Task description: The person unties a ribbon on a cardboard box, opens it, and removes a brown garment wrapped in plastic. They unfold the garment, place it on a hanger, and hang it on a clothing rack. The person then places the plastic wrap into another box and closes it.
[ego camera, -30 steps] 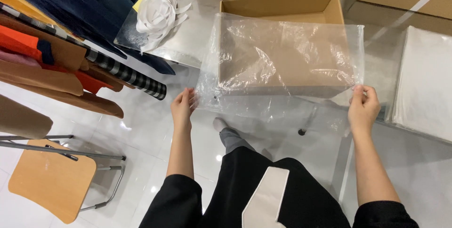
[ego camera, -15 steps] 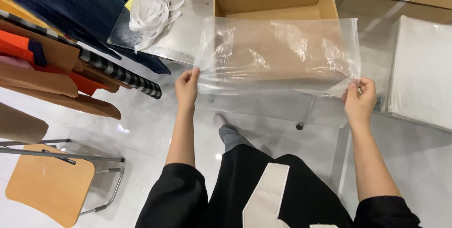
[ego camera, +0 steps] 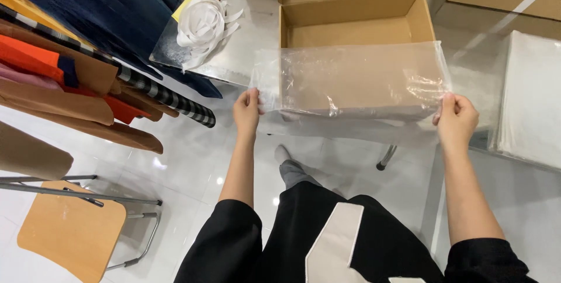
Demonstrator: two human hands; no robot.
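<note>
A rack of hanging clothes fills the left side, dark blue, orange and brown; an open cardboard box sits ahead on a pale table; a clear plastic bag is stretched flat in front of the box, held by its 2 lower corners; a stack of white sheets lies at the right; a wooden chair seat stands lower left; the left hand is closed, pinching the bag's left corner; the right hand is closed, fingers curled round the right corner; a bundle of white tape rests near the clothes.
</note>
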